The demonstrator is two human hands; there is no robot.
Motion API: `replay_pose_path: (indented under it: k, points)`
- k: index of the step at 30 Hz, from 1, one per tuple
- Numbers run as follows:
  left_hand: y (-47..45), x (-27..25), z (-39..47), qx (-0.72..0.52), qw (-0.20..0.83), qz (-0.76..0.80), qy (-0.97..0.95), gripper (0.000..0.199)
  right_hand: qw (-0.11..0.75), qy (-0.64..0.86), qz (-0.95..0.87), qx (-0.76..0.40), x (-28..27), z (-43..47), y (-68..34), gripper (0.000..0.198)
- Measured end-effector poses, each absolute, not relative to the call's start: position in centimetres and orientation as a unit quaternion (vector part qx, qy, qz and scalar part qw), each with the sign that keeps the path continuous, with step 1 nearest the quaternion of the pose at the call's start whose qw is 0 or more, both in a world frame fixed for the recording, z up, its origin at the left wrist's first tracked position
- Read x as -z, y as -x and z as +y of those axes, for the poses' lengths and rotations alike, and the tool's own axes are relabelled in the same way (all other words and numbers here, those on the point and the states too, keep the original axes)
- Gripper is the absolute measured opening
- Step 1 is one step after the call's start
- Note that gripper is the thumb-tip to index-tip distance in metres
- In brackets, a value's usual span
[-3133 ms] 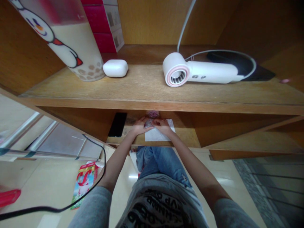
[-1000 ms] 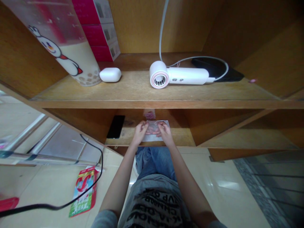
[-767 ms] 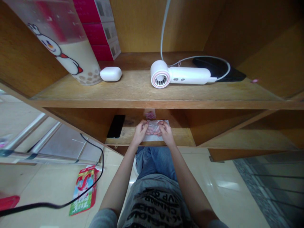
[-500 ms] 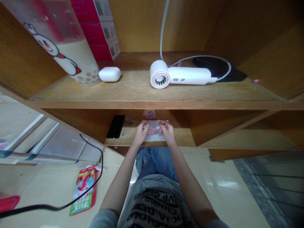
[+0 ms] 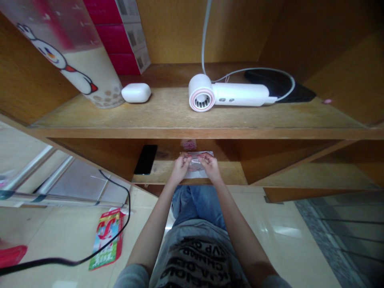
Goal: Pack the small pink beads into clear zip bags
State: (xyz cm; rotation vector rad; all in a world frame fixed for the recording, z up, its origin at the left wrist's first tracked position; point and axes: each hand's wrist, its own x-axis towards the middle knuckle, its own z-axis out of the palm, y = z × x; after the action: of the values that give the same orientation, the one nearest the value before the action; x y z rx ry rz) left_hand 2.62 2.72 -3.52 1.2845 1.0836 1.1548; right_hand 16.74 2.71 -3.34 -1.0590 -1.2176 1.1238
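My left hand (image 5: 181,168) and my right hand (image 5: 210,166) meet over the lower wooden shelf (image 5: 228,173). Both pinch the top edge of a small clear plastic bag (image 5: 195,163) with something pinkish inside; the contents are too small to tell. Under the bag lies a white sheet of paper (image 5: 199,173). A small pink beaded thing (image 5: 189,144) sits just behind the hands, deeper in the shelf. A black phone (image 5: 145,159) lies on the same shelf to the left of my left hand.
The upper shelf (image 5: 168,118) carries a tall cup with a snowman print (image 5: 75,68), a white earbud case (image 5: 136,92), a white hair dryer (image 5: 228,95) with its cord, and pink boxes (image 5: 120,36). A black cable (image 5: 90,256) and a colourful packet (image 5: 105,238) lie on the tiled floor.
Both hands have shifted from pressing something together on the paper to pinching the clear bag's top edge. Over the last second their fingers have drawn closer at its middle.
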Motion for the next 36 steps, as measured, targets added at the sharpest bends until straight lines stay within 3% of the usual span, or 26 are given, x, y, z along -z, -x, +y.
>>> replay_pose_path:
  k: [15,20,36]
  points:
    - [-3.0,2.2,2.2,-0.504,0.519,0.442,-0.531,0.03,0.548,0.45,-0.469,-0.526,3.3,2.7,-16.2,0.019]
    - [-3.1,2.0,2.2,-0.501,0.466,0.459,-0.567,0.025,0.545,0.447,-0.485,-0.518,3.5,2.4,-16.5,0.018]
    - [-2.2,2.1,2.8,-0.507,0.469,0.47,-0.55,0.027,0.523,0.44,-0.553,-0.476,3.6,3.0,-17.0,0.027]
